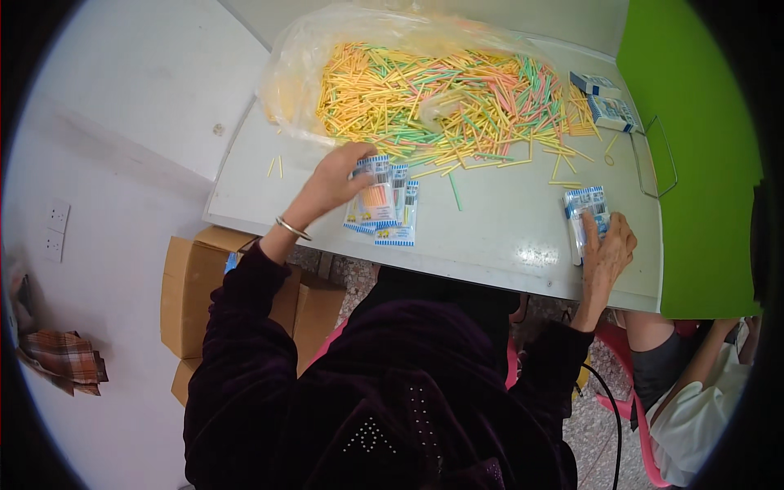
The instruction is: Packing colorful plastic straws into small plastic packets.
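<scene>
On the left part of the table, my left hand (336, 181) closes its fingers on the upper part of a small clear packet (377, 204) with a blue-striped edge and orange-pink sticks inside. That packet overlaps several similar packets (400, 233) in a loose fan. At the right, my right hand (606, 247) grips a stack of like packets (586, 198) near the table's front edge, its fingers curled over the top. Beyond both hands lies a large heap of short yellow, pink, orange and green sticks (441, 98).
A clear plastic bag (298, 90) surrounds the heap's back and left. Bundled packets (611, 113) and a bent wire frame (674, 163) are by the green partition (694, 163). Cardboard boxes (184, 302) stand below left. Another person's arm (702, 359) shows at lower right.
</scene>
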Demonstrator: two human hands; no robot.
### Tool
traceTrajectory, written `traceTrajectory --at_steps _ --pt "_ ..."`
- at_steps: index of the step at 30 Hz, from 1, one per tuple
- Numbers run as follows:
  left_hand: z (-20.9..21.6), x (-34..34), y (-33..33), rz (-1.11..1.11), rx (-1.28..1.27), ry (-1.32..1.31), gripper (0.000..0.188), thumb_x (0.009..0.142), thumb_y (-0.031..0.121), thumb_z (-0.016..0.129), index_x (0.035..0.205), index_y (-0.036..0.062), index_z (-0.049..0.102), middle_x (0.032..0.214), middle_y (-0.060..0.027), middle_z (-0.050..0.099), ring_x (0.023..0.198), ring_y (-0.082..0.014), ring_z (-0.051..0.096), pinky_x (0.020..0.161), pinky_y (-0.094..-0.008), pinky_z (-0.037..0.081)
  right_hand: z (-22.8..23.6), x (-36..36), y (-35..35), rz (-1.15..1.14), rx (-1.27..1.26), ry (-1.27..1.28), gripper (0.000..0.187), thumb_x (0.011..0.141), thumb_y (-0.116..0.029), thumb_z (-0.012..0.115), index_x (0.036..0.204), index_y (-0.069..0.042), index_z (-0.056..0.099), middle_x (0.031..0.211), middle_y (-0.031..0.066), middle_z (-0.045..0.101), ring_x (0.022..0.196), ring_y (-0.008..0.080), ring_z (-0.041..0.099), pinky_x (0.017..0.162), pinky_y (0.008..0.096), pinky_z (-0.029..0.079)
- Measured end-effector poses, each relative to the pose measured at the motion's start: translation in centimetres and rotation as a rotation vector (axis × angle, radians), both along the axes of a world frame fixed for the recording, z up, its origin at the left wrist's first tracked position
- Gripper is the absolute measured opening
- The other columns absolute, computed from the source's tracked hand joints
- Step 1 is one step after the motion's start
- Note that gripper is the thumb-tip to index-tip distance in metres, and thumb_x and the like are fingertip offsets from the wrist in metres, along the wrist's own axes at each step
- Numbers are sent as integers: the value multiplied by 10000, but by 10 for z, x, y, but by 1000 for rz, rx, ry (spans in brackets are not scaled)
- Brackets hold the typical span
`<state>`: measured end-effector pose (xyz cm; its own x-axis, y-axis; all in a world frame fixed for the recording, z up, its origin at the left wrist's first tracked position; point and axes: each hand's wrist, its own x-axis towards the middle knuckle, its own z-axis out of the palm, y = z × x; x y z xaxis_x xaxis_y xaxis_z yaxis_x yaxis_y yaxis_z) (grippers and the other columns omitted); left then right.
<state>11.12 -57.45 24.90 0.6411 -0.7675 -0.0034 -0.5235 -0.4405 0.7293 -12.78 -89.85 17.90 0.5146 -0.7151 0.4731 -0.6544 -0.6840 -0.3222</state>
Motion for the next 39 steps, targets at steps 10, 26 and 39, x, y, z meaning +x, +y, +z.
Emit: traceTrajectory --at_steps 10,26,39 --pt "9 -41 -78 -234 -48 -576 333 752 149 659 1049 39 555 1138 -140 500 1079 -316 445 924 -392 344 -21 5 -12 118 -20 -309 153 795 -57 589 897 54 618 1029 209 605 916 360 539 820 414 432" --pt "6 -71 -214 -382 -452 -253 304 792 215 648 1023 30 578 1038 -122 584 978 -259 536 852 -358 423 40 12 3 481 366 -644 95 841 -64 566 844 30 580 911 120 607 811 278 555 725 332 427" --pt "-22 -35 -183 -309 -129 -65 218 793 163 637 929 6 572 741 -89 613 660 -161 574 620 -287 454 25 38 10 503 262 -593 128 847 -71 565 852 56 583 684 169 561 553 290 498 543 314 406"
